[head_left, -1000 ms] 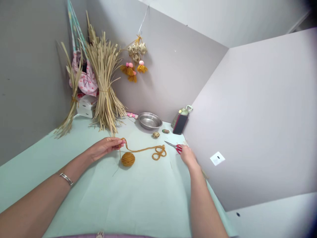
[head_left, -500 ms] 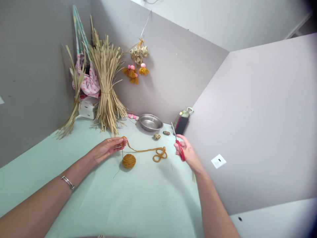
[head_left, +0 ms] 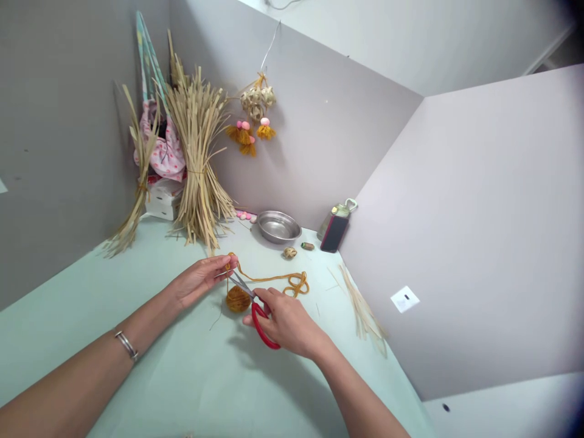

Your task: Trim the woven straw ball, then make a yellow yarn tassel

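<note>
My left hand (head_left: pixel 205 277) pinches a strand of mustard yarn (head_left: pixel 267 279) between thumb and fingers. From there the yarn runs right to a looped flower shape on the table, and another length drops to the yarn ball (head_left: pixel 238 299). My right hand (head_left: pixel 285 319) grips red-handled scissors (head_left: pixel 264 328). Their blades point up and left, in front of the ball and close beside the left fingertips. Whether the blades touch the yarn, I cannot tell.
Behind the hands are a metal bowl (head_left: pixel 279 227), a small woven ball (head_left: pixel 289 252), a thread spool (head_left: pixel 307 246) and a phone (head_left: pixel 334 234) leaning on a bottle. Straw bundles (head_left: pixel 201 152) stand at the back left; loose strips (head_left: pixel 360 301) lie right.
My right hand has brought the scissors from the right side, near the phone, leftward and down to my left fingertips. My left hand has barely moved and keeps its pinch on the yarn.
</note>
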The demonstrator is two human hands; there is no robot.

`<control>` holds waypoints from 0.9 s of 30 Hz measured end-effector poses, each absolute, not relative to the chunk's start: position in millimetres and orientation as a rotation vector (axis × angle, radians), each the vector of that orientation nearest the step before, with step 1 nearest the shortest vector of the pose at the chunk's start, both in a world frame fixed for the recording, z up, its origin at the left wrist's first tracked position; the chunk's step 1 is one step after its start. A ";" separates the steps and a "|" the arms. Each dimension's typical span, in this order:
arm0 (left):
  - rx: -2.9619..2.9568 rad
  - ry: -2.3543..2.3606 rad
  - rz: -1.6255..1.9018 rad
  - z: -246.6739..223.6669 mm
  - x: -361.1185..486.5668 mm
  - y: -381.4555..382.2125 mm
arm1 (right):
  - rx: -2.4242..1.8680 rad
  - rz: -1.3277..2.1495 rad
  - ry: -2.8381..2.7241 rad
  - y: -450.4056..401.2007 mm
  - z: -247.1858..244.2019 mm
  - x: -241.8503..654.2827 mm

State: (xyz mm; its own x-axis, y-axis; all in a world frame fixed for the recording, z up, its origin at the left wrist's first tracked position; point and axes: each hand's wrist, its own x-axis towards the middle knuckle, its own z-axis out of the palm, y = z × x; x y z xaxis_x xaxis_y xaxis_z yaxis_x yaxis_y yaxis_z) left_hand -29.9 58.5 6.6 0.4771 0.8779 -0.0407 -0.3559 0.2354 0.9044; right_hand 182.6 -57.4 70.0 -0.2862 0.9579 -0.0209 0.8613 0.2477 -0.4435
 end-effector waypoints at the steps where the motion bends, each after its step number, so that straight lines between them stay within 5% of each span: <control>1: 1.007 0.639 0.931 7.3 -29.5 57.8 | -1.717 0.498 -2.311 -55.3 70.2 183.7; 27: 1.488 0.874 0.919 25.8 -26.8 46.3 | -1.752 0.125 -2.613 -31.9 91.1 163.6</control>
